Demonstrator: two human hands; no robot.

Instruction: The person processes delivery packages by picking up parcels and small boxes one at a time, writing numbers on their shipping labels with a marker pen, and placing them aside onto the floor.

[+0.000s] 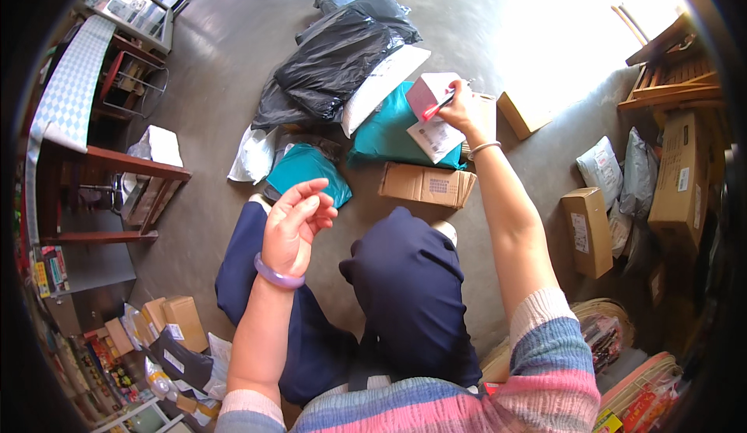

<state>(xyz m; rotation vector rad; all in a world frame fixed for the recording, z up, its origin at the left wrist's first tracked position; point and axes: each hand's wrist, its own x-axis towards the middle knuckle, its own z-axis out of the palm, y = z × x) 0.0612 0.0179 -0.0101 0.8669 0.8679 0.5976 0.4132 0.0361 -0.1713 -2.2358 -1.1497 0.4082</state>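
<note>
My right hand point(461, 109) reaches forward and grips a red-and-black marker pen point(440, 105). Just beyond the fingers is a small pinkish-white box point(425, 91); whether the hand also touches it, I cannot tell. Below it, a white shipping label point(435, 139) lies on a large teal mailer bag point(379, 135). My left hand point(297, 223) is raised with loosely curled fingers and holds nothing. In view behind it lies a smaller teal parcel point(309, 170). A brown carton point(423, 185) sits on the floor before my knees.
Black plastic-wrapped parcels point(332, 53) and a white mailer point(385, 86) are piled ahead. More cartons point(588, 231) and grey mailers point(639, 173) stand at right. Parcels point(184, 322) crowd the lower left. A wooden table frame point(140, 161) stands left, a slatted wooden chair point(671, 83) at upper right.
</note>
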